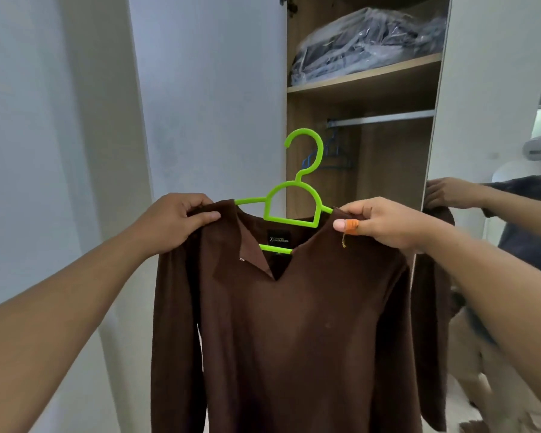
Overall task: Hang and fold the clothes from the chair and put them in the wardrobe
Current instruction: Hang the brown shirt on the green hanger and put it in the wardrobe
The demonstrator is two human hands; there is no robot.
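Note:
A brown long-sleeved shirt hangs on a bright green plastic hanger, held up in front of the open wardrobe. My left hand grips the shirt's left shoulder over the hanger's arm. At the right shoulder, my right hand pinches the cloth; an orange band wraps its thumb. The hanger's hook stands upright, below and left of the metal rail inside the wardrobe.
Blue hangers hang at the rail's left end. A wooden shelf above the rail carries clothes in clear plastic. The white door stands open at left. A mirror at right reflects a person.

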